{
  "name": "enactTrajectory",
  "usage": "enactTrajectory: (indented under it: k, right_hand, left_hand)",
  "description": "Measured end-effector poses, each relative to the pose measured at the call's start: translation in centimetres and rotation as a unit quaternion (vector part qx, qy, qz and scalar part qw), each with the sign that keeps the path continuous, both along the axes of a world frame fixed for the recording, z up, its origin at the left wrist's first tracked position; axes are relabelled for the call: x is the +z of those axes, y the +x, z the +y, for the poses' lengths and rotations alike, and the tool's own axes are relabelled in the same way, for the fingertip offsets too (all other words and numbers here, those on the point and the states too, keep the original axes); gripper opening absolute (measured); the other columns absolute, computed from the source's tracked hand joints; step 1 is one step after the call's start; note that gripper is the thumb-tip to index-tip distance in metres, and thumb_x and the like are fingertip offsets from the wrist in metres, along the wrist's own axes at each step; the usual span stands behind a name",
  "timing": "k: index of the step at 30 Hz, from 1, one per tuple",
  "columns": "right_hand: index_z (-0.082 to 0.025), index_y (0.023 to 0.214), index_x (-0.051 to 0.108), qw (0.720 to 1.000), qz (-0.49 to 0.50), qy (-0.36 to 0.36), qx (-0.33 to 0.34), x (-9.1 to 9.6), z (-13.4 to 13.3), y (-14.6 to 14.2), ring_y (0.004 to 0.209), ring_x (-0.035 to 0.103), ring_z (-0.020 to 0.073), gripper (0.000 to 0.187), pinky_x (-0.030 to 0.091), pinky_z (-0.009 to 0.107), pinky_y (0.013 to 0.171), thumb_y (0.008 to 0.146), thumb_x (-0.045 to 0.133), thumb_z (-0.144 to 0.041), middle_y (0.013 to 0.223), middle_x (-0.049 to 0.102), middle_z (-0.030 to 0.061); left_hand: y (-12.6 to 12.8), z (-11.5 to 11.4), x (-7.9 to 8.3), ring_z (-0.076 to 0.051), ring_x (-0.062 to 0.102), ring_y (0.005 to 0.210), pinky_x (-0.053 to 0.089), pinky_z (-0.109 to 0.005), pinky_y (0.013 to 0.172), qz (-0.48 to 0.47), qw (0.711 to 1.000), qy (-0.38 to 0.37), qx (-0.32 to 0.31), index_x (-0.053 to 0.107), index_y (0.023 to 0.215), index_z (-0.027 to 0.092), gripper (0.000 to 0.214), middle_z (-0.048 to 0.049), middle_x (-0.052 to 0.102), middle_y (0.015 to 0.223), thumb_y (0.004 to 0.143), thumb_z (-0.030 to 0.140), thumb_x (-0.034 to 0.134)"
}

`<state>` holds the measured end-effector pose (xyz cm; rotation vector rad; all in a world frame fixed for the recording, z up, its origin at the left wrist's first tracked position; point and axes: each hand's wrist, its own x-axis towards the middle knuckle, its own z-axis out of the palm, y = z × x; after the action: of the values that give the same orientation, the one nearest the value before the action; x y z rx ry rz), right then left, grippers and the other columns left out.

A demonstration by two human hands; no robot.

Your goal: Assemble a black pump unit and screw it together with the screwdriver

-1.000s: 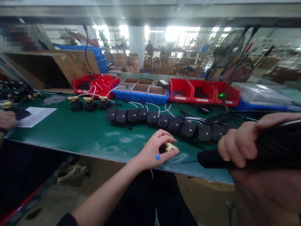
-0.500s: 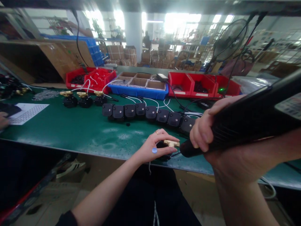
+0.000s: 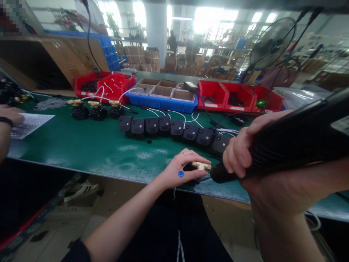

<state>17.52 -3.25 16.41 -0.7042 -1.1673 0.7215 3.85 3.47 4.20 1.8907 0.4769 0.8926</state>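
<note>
My left hand [image 3: 181, 169] is closed around a dark part topped by a brass valve fitting [image 3: 201, 166], at the bench's front edge. Its thumb and fingers grip both sides, and the dark lower part is mostly hidden. A round blue spot shows at the base of this thumb. My right hand [image 3: 272, 178] is wrapped around a black electric screwdriver [image 3: 294, 134], tilted down to the left. The driver's nose points at the brass fitting, close to it; its tip is hidden. Behind my hands stands a row of black box-shaped units [image 3: 152, 125] with white cables.
Three brass-topped black valves [image 3: 97, 110] stand on the left of the green bench [image 3: 89, 145]. Along the back are red bins [image 3: 212, 96] and a blue divided tray [image 3: 163, 105]. At far left, a co-worker's hand [image 3: 11, 115] rests on a printed sheet [image 3: 35, 123].
The co-worker's hand has moved onto the printed sheet, and the dark thing lying there is out of sight. My view has shifted slightly; both my hands keep their grip and pose.
</note>
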Motion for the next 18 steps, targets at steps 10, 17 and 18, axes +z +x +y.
enactTrajectory:
  k: [10, 17, 18]
  right_hand:
    - [-0.019, 0.058, 0.058, 0.997, 0.036, -0.055, -0.025, 0.4, 0.6, -1.2, 0.028, 0.044, 0.0142, 0.065, 0.032, 0.024, 0.026, 0.076, 0.057, -0.081, 0.039, 0.049, -0.0018]
    - [-0.019, 0.050, 0.052, 0.995, 0.038, -0.085, -0.036, 0.1, 0.9, -1.8, 0.026, 0.041, 0.0137, 0.071, 0.028, 0.024, 0.026, 0.070, 0.056, -0.087, 0.036, 0.047, -0.0017]
    - [-0.020, 0.051, 0.052, 0.995, 0.040, -0.085, -0.031, 0.0, 0.9, -1.6, 0.026, 0.042, 0.0138, 0.070, 0.028, 0.024, 0.026, 0.070, 0.056, -0.087, 0.037, 0.048, -0.0018]
  left_hand:
    - [0.1, -0.1, -0.4, -0.022, 0.063, 0.093, 0.048, -0.035, 0.088, 0.004, 1.000, 0.003, 0.002, 0.075, 0.106, 0.020, 0.028, -0.0073, 0.074, 0.097, 0.085, 0.038, 0.071]
    - [0.1, 0.0, -0.4, -0.022, 0.063, 0.092, 0.048, -0.034, 0.086, -0.007, 1.000, 0.006, -0.003, 0.075, 0.105, 0.020, 0.028, -0.0075, 0.074, 0.097, 0.085, 0.039, 0.071]
    - [0.1, -0.1, -0.4, -0.022, 0.063, 0.091, 0.048, -0.034, 0.086, -0.009, 1.000, 0.008, -0.004, 0.075, 0.105, 0.019, 0.028, -0.0075, 0.074, 0.097, 0.085, 0.038, 0.071]
